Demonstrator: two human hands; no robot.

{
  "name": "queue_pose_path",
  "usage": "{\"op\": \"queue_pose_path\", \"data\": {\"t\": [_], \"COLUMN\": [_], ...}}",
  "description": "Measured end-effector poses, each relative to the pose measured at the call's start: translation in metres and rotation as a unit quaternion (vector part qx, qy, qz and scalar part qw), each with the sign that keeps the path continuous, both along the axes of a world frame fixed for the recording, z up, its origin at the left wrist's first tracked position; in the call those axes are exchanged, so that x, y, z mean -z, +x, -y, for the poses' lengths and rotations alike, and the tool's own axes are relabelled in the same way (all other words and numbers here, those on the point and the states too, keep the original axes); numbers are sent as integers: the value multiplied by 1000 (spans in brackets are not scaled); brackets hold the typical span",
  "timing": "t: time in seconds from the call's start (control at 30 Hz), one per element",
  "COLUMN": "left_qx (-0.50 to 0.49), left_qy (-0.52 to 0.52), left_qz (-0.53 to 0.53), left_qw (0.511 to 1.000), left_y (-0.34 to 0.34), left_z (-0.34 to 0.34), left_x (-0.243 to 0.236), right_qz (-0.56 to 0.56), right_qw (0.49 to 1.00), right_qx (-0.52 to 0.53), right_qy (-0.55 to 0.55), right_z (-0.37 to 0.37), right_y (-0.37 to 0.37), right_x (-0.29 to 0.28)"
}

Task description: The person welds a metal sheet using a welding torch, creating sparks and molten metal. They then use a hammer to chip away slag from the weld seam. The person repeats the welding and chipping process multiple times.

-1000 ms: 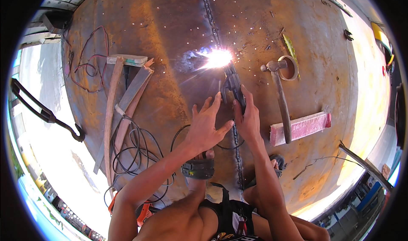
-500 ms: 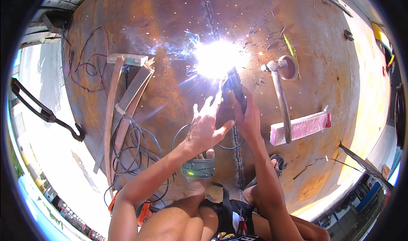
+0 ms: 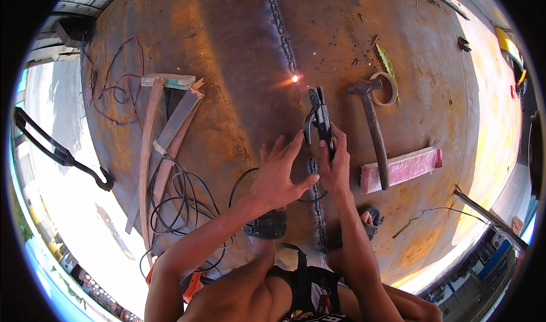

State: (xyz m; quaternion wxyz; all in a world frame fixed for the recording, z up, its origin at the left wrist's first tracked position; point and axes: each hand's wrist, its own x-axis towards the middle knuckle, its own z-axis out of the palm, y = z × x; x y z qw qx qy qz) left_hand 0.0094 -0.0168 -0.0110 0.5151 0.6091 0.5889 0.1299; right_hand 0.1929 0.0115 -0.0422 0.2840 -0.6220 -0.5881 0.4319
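Observation:
My right hand [image 3: 337, 168] is wrapped round a black electrode holder [image 3: 320, 109] angled up toward the weld seam [image 3: 273, 15] on the rusty steel plate [image 3: 210, 60]. My left hand [image 3: 278, 177] is spread open just left and below of the holder, index finger near its lever. A small glowing spot [image 3: 294, 79] sits on the seam beyond the holder's tip. An electrode in the jaws cannot be made out. A lower stretch of welded seam [image 3: 317, 219] runs between my feet.
Right: a hammer [image 3: 374, 129], tape ring [image 3: 388, 98], leaf [image 3: 384, 55], pink box [image 3: 401, 170] and angle iron [image 3: 483, 215]. Left: split wood strips [image 3: 148, 140], looped black cable [image 3: 187, 191], thin red wires [image 3: 119, 94] and a black bar with hook [image 3: 57, 151] near the bright edge.
The bright arc and smoke are gone, leaving a glowing dot. The holder and my right hand have drawn back slightly toward me, and my left hand has shifted slightly down and right.

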Motion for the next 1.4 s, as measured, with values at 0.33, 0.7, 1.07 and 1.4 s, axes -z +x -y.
{"op": "queue_pose_path", "data": {"t": [0.33,0.7,1.07,1.4], "left_qx": [-17,-19,-21,-147], "left_qy": [8,7,10,0], "left_qz": [-43,-35,-36,145], "left_qw": [999,999,999,978], "left_y": [-2,-5,-6,4], "left_z": [0,0,-2,-5], "left_x": [4,4,5,-12], "right_qz": [-4,-5,-1,13], "right_qw": [999,999,999,998], "right_qx": [-37,-37,-41,50], "right_qy": [16,13,1,23], "right_z": [-14,-15,-18,2], "right_y": [-5,-7,-9,-14], "right_x": [5,11,7,-18]}}
